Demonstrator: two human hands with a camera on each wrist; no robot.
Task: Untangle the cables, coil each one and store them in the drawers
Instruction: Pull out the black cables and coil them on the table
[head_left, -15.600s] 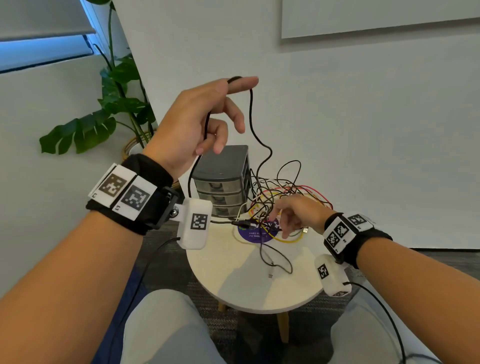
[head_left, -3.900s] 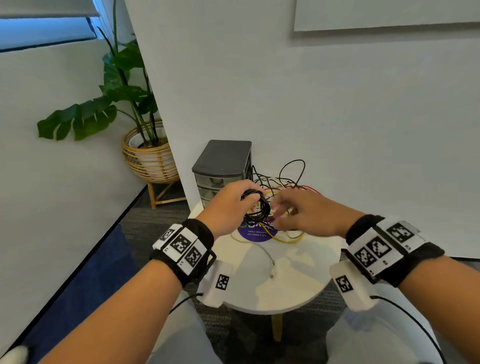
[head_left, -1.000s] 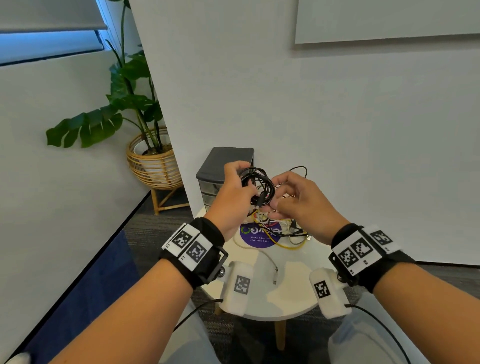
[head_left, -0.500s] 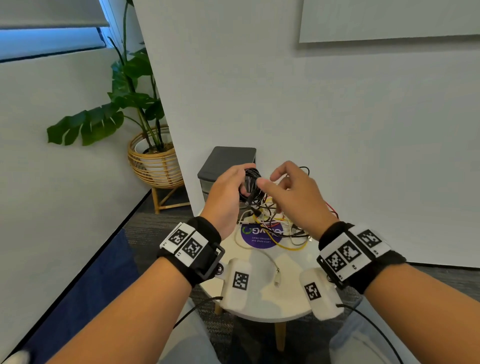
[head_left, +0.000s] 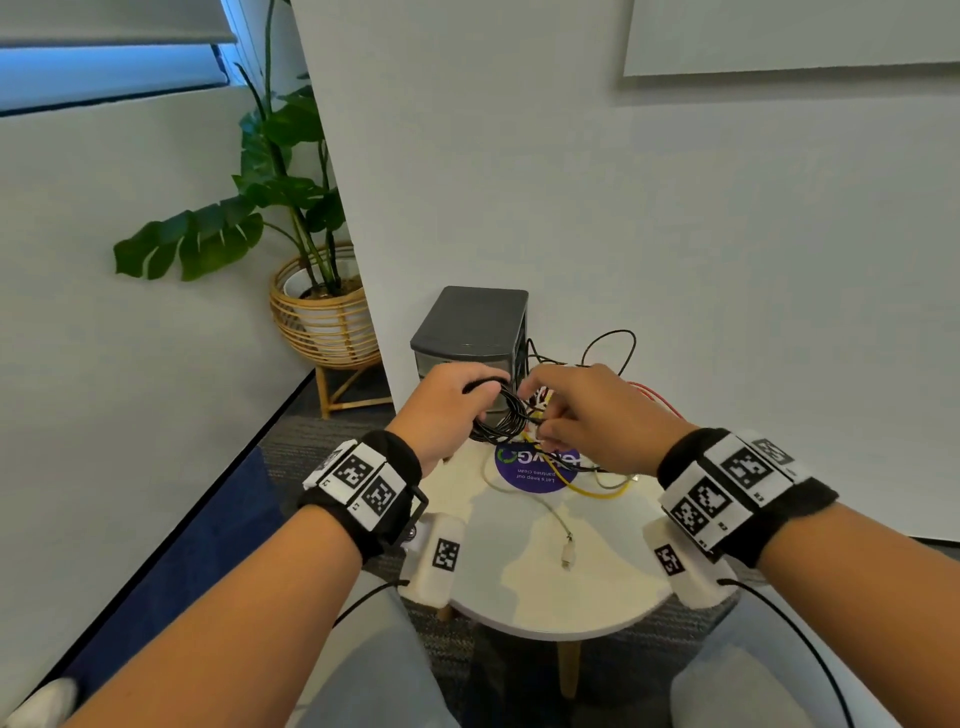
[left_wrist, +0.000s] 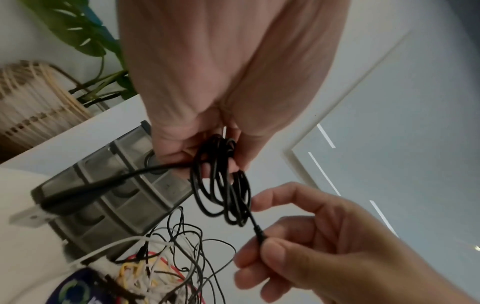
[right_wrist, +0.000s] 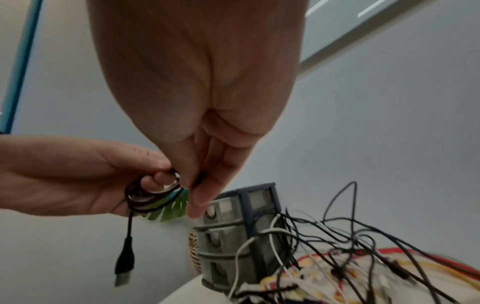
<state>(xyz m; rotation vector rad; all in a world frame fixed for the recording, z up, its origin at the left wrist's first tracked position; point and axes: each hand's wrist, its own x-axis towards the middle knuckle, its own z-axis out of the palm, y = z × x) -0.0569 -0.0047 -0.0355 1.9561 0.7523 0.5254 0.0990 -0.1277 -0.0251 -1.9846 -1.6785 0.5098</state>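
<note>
My left hand (head_left: 457, 405) grips a coiled black cable (head_left: 501, 418) (left_wrist: 221, 181) above the back of the round white table (head_left: 545, 587). Its USB plug (right_wrist: 124, 263) hangs loose below the coil (right_wrist: 150, 195). My right hand (head_left: 571, 410) pinches the cable's other, thin plug end (left_wrist: 259, 232) between thumb and forefinger, right beside the coil. A tangle of black, white, yellow and red cables (head_left: 587, 457) (right_wrist: 350, 263) lies on the table under my right hand. The grey three-drawer unit (head_left: 472, 332) (right_wrist: 233, 236) stands just behind my hands, all drawers closed.
A purple round sticker (head_left: 535, 465) lies under the tangle. One white cable end (head_left: 566, 551) trails toward the table's front. A potted plant in a wicker basket (head_left: 322, 306) stands on the floor at the left. A white wall rises close behind the table.
Both hands have come down slightly toward the table with the coil. My right hand now pinches the thin plug end close to the coil.
</note>
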